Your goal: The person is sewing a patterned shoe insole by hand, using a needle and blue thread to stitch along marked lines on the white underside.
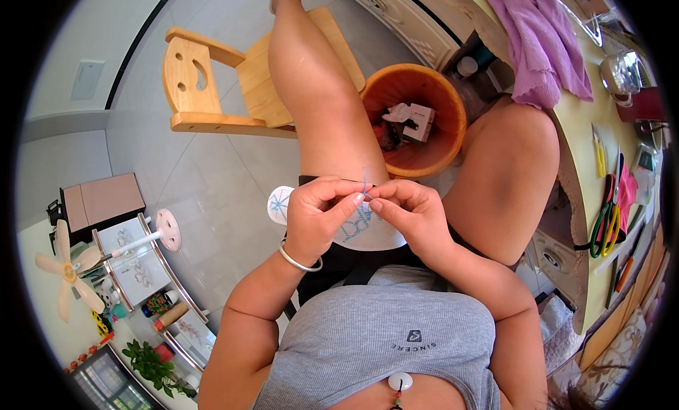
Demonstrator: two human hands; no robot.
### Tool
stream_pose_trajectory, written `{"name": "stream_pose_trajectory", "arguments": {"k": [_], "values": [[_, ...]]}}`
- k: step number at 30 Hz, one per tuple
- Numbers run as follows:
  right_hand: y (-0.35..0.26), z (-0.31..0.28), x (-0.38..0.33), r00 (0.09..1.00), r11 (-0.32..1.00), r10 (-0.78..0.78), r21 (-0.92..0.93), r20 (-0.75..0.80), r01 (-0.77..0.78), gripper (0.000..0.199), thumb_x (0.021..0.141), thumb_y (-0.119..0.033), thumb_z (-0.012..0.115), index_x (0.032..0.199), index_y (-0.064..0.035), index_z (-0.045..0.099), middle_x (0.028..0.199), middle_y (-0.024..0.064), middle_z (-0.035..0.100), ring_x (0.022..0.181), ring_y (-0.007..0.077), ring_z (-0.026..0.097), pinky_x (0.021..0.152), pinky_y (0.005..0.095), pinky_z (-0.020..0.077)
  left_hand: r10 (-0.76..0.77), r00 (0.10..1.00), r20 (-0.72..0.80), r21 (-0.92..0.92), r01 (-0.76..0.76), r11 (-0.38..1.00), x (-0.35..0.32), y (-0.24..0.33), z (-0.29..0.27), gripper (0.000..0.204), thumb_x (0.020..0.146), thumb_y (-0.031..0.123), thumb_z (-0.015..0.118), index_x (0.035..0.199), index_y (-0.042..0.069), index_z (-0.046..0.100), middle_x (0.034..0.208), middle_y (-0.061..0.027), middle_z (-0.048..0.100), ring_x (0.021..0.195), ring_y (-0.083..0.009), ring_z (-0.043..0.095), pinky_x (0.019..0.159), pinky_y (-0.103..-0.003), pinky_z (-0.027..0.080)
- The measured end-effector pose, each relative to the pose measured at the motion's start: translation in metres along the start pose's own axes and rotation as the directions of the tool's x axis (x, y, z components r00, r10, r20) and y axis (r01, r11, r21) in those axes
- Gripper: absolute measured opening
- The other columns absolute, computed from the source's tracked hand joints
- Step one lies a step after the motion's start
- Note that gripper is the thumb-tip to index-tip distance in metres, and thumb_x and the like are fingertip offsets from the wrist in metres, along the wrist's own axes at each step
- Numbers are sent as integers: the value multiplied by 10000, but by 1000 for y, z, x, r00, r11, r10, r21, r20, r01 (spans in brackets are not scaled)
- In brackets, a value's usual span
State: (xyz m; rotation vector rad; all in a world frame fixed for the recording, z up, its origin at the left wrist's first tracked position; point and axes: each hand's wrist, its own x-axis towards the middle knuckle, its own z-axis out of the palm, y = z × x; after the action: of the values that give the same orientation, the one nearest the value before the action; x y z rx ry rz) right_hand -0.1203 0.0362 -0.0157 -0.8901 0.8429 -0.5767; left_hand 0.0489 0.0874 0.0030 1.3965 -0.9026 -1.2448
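A thin pale-blue strand (366,177), pinched midway with one end pointing up, is held over a white piece (382,239) patterned in blue lines, which we see lying on the lap, its lower edge curved. To its left we find a white rounded section (279,205) bearing a blue starburst; whether the two join, we cannot tell.

Apparently free gap over the bucket (447,131), legs (318,92) either side.

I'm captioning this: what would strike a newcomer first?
The left hand and right hand nearly meet at centre, a thin blue strand between them. Next come the orange-brown bucket beyond them and the purple cloth on the table, upper right.
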Motion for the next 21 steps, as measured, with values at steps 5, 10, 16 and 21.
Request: {"name": "stream_pose_trajectory", "arguments": {"k": [5,10,16,21], "values": [[-5,1,1,998,987,59,147,13,-61,107,892,-96,649,938,-2,668,777,-30,630,686,9,497,588,172,379,-49,999,-11,-58,48,997,-2,-1,0,124,840,-41,635,957,-48,676,888,-88,675,773,-101,610,698,-215,484],[-13,0,1,994,969,106,220,32,-111,95,894,-110,643,920,-21,667,788,-30,636,686,10,496,580,174,376,-53,997,-63,-110,46,993,-2,-1,5,144,835,-45,637,978,-48,651,804,-45,641,696,-66,563,634,-183,446],[-10,-4,2,986,959,160,230,47,-166,98,885,-150,653,893,-54,668,753,-56,617,610,0,419,529,175,305,-16,1000,-8,46,17,999,-2,9,3,144,835,-27,652,978,-41,653,734,10,583,620,-21,489,566,-162,396],[-9,-5,2,988,961,147,231,55,-155,94,887,-140,649,893,-48,666,758,-51,622,619,-2,427,530,177,312,-16,1000,-8,-9,16,1000,-1,5,7,115,832,-34,656,947,-26,662,743,15,604,625,-8,501,561,-151,393]]}}
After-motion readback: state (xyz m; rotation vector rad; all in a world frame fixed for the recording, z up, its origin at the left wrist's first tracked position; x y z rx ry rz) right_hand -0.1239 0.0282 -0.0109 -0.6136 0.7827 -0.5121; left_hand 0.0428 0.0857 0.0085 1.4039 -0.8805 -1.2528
